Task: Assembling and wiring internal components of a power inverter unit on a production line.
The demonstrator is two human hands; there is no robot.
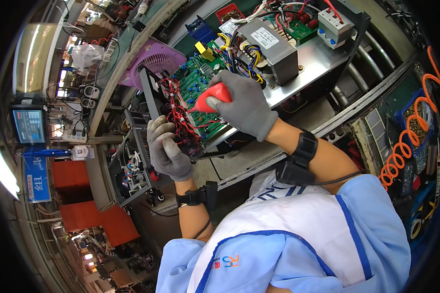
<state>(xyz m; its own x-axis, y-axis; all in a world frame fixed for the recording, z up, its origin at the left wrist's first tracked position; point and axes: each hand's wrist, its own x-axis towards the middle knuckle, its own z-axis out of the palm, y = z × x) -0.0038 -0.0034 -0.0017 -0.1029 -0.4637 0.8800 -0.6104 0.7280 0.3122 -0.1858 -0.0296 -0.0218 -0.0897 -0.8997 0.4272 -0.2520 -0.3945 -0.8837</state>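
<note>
My right hand (pixel 247 103), in a grey glove, is closed around a red squeeze bottle (pixel 217 96). Its narrow tip points left, over the edge of a green circuit board (pixel 191 80) and a tangle of red wires (pixel 177 113). Beside those wires, at the near left corner of the open equipment chassis (pixel 320 52), is my gloved left hand (pixel 170 152). Its fingers are curled in toward the thumb; anything between them is too small to make out. A grey boxy transformer (pixel 284 54) with yellow, blue and black leads sits on the chassis beyond my right hand.
A purple fan (pixel 154 61) stands behind the board. Left of my left hand is another open metal chassis (pixel 134 171) with wiring. Metal rollers (pixel 369 61) run under the workpiece. An orange coiled hose (pixel 408 132) hangs at the right, near a blue parts bin (pixel 420 115).
</note>
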